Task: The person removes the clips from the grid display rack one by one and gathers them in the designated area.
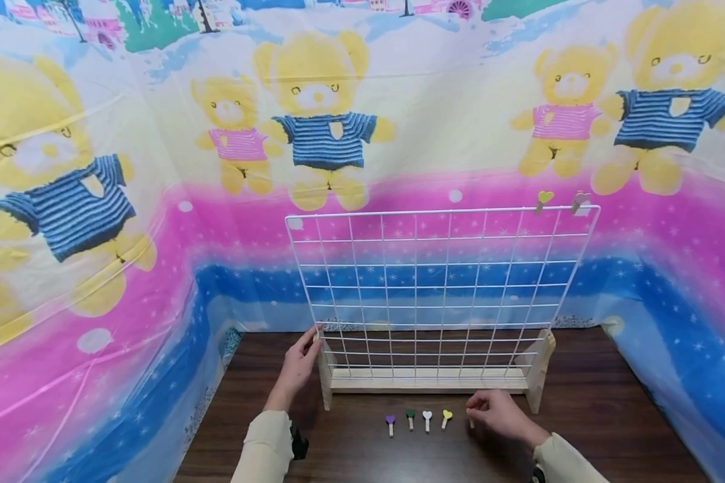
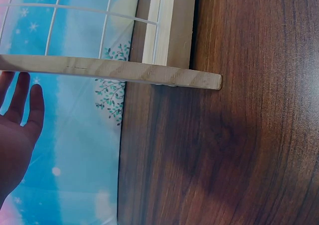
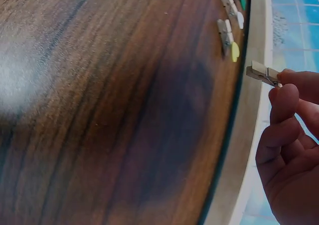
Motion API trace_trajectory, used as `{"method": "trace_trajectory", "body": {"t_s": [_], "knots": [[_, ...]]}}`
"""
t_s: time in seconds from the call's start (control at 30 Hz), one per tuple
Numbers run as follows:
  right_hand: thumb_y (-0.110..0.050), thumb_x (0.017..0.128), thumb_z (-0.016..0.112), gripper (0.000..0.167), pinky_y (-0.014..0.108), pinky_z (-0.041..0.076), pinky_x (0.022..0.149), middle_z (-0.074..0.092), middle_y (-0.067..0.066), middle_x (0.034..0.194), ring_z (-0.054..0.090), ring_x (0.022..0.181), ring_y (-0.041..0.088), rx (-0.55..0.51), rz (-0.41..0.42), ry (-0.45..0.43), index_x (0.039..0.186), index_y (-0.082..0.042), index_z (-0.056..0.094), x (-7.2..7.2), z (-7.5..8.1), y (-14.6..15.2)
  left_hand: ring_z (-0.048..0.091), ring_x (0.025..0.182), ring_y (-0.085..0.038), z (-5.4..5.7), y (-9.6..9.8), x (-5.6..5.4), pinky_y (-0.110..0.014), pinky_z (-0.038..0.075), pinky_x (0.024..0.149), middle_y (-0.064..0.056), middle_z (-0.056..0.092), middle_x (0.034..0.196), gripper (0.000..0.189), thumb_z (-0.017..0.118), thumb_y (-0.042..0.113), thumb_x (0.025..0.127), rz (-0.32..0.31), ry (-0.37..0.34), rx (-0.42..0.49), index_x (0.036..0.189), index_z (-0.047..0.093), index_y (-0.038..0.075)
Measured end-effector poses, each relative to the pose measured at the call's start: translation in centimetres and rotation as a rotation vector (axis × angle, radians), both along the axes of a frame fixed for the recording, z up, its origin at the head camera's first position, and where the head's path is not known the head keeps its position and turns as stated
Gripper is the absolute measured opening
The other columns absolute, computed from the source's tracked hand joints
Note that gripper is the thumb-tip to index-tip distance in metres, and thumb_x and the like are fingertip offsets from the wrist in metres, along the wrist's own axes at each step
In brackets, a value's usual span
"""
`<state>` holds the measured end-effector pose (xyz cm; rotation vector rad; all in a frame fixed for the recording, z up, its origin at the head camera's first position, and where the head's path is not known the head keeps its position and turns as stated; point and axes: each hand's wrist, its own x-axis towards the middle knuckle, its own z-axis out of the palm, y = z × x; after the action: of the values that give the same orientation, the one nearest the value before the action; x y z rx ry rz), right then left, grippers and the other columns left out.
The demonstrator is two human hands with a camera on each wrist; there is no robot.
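Note:
A white wire grid (image 1: pixel 415 286) stands upright in a pale wooden base (image 1: pixel 429 385) on a dark table. My left hand (image 1: pixel 299 364) touches the grid's left side at the top of the wooden upright (image 2: pixel 149 74), its fingers fairly straight in the left wrist view. In front of the base, my right hand (image 1: pixel 500 414) pinches a small wooden clothespin (image 3: pixel 262 73) between thumb and fingertips; its head is hidden by the fingers. Left of this hand lie mini clothespins with heart heads: yellow (image 1: pixel 446 418), white (image 1: pixel 427 420), green (image 1: pixel 411 418) and purple (image 1: pixel 390 424).
Two more heart clothespins, one yellow-green (image 1: pixel 544 200) and one greyish pink (image 1: pixel 579 200), sit on the grid's top wire at the right. A bear-print cloth (image 1: pixel 447 134) hangs behind and along both sides of the table (image 1: pixel 344 446).

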<state>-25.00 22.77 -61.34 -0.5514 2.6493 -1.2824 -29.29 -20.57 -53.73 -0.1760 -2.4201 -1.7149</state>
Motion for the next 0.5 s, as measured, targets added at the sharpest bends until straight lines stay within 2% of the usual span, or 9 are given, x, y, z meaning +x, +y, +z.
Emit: {"method": "trace_trajectory", "body": {"t_s": [0.2, 0.5], "knots": [[-0.007, 0.085, 0.068, 0.006, 0.028, 0.047, 0.046, 0.062, 0.000, 0.072, 0.055, 0.052, 0.011, 0.018, -0.010, -0.038, 0.086, -0.001, 0.067, -0.1, -0.9, -0.2, 0.047, 0.121, -0.029, -0.1, 0.0, 0.0, -0.048, 0.042, 0.093, -0.016, 0.045, 0.141, 0.041, 0.050, 0.023, 0.100, -0.006, 0.010, 0.007, 0.140, 0.048, 0.016], [-0.008, 0.084, 0.069, 0.006, 0.025, 0.044, 0.045, 0.059, -0.003, 0.065, 0.052, 0.048, 0.008, 0.070, -0.017, 0.014, 0.079, -0.005, 0.067, -0.3, -2.1, -0.6, 0.044, 0.124, -0.031, 0.1, 0.1, 0.2, -0.050, 0.040, 0.095, -0.018, 0.042, 0.143, 0.043, 0.049, 0.023, 0.100, -0.018, -0.007, 0.008, 0.142, 0.046, 0.013]]}}
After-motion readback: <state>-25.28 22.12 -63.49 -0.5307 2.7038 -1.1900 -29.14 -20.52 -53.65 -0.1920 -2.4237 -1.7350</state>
